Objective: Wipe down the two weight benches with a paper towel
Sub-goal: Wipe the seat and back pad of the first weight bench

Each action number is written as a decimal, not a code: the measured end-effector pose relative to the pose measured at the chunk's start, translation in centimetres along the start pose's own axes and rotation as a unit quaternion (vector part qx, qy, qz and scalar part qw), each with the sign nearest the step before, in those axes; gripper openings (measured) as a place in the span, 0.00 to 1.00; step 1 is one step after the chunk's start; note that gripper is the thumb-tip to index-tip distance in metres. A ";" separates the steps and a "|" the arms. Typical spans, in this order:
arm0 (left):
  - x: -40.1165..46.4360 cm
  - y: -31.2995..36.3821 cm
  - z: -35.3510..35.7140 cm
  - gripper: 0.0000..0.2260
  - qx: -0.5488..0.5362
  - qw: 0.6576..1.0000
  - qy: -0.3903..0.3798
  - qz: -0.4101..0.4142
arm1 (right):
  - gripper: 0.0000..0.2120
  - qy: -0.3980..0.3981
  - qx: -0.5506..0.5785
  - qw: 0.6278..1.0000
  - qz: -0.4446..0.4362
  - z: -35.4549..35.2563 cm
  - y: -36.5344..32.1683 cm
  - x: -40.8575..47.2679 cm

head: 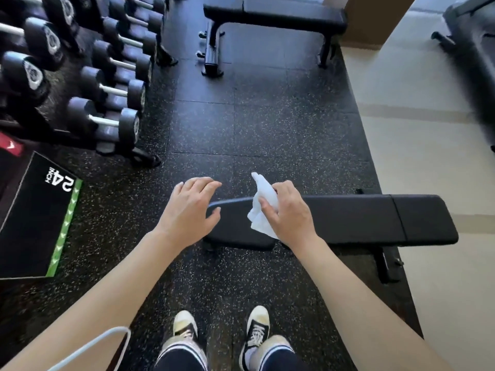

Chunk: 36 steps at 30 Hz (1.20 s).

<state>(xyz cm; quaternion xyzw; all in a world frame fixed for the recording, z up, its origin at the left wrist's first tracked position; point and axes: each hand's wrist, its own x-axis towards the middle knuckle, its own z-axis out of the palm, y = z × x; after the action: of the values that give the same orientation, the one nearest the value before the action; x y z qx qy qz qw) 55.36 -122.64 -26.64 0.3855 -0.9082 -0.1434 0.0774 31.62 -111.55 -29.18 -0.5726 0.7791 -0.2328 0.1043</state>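
Observation:
A black padded weight bench [361,219] lies across the floor just in front of me. My right hand [290,212] grips a crumpled white paper towel [261,207] above the bench's left part. My left hand [187,207] hovers with relaxed, spread fingers over the bench's left end and holds nothing. A second black bench [273,16] stands farther away at the top of the view.
A dumbbell rack [107,76] fills the upper left. A black plyo box [34,218] marked 24 sits at the left. Speckled rubber flooring [254,124] lies between the benches, pale floor to the right. My shoes [257,325] stand below the near bench.

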 end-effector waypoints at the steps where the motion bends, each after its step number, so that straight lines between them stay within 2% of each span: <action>1: 0.2 -0.8 1.2 0.25 -0.006 1.000 0.008 -0.003 | 0.18 0.001 0.006 1.000 -0.001 1.4 0.2 0.4; 7: 1.1 -5.7 10.5 0.25 -0.046 0.996 0.064 -0.038 | 0.15 0.032 0.020 0.999 -0.015 11.0 3.3 2.3; 16: 1.1 -12.3 27.7 0.26 -0.102 0.988 0.068 -0.094 | 0.16 0.052 -0.003 0.998 -0.038 25.5 10.6 3.1; 22: 0.3 -16.2 36.4 0.26 -0.121 0.985 0.061 -0.103 | 0.15 0.050 0.004 0.996 -0.069 33.0 12.7 2.4; 30: -0.3 -19.4 42.1 0.26 -0.107 0.989 0.069 -0.081 | 0.17 0.094 0.036 0.987 -0.125 38.0 13.0 2.9; 36: -1.2 -21.0 42.3 0.29 -0.101 0.991 0.069 -0.062 | 0.16 0.097 -0.022 0.981 -0.168 40.4 11.9 4.5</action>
<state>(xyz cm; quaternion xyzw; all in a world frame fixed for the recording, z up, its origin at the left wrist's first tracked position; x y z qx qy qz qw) 59.81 -127.16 -73.41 0.4406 -0.8558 -0.2118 0.1694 37.49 -122.86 -69.62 -0.6720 0.6832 -0.2846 -0.0249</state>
